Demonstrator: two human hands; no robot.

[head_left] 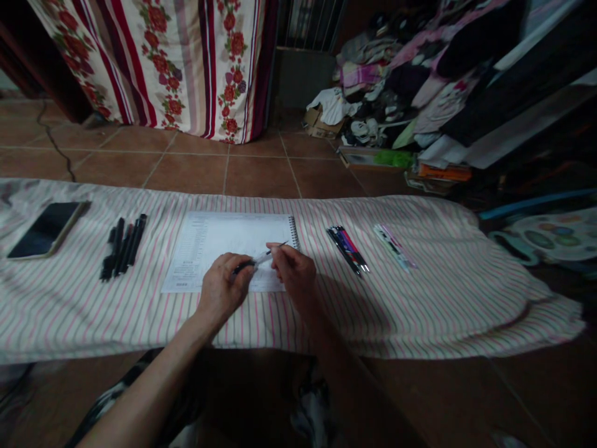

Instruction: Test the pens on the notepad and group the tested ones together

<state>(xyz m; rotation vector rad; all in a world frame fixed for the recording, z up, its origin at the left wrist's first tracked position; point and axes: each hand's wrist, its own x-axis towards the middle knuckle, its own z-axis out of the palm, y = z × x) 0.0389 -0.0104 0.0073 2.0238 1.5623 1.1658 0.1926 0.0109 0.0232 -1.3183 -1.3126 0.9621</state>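
My left hand is closed around a pen with a black end and a clear barrel, held tilted over an open spiral notebook. At the barrel's right end, my right hand pinches a thin, dark-tipped piece that looks like a pen refill. Whether the refill sits inside the barrel or only meets it, I cannot tell. Both hands hover just above the lower part of the page, which has printed lines at its left side.
Several black pens and a phone lie left on the striped cloth. Rightward are several dark pens and pale pens. Beyond the cloth are a floral curtain and piled clothes.
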